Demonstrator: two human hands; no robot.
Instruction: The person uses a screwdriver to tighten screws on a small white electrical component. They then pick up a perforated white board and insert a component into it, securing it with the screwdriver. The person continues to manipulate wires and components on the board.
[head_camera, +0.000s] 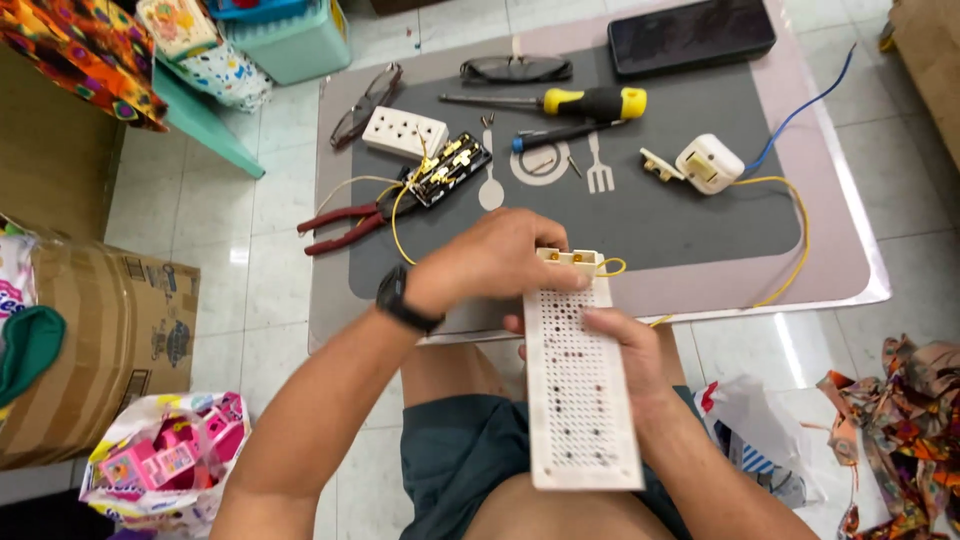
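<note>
Nearest, a white perforated board (582, 390) was gripped over the lap by the right hand (625, 350), while its top end was pinched by the left hand (495, 262). Beyond, pliers (345, 224), a socket (404, 132) and a screwdriver (560, 102) were laid on the mat (650, 215).

— What is held between the hands?

— A long white perforated panel (580, 390), rectangular, its face dotted with rows of small holes. It is gripped from beneath by the right hand (625, 365), thumb laid across its face, and is tilted lengthwise away from the body.

— And at its far end?

— A cream terminal block is seen there, covered by the left hand (495, 262). A yellow wire (612, 266) is looped out just beside those fingers.
</note>
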